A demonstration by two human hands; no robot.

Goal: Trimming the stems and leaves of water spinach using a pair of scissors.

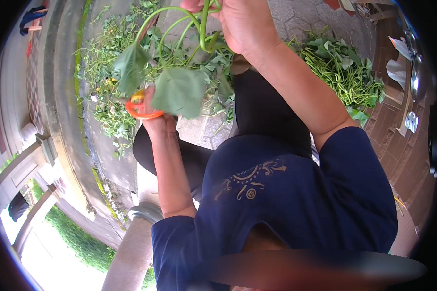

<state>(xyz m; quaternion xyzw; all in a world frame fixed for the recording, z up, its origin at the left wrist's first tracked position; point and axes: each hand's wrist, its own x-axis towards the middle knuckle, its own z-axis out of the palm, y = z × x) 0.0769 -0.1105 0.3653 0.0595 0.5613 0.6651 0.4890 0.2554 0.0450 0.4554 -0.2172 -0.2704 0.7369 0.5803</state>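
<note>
My right hand (240, 24) is raised at the top middle and grips a bunch of long green stems (199, 29) whose broad leaves (178, 91) hang down to the left. My left hand (156, 119) sits lower, partly behind a big leaf, closed on orange-handled scissors (140, 110) just under the hanging leaves. My dark blue shirt (286, 203) and black trousers fill the lower middle.
Cut leaves and stems lie scattered on the stone ground (107, 72) at the upper left. A heap of green stalks (342, 68) lies at the upper right. A curved stone ledge (58, 121) runs down the left side. Metal dishes (415, 77) stand at the far right.
</note>
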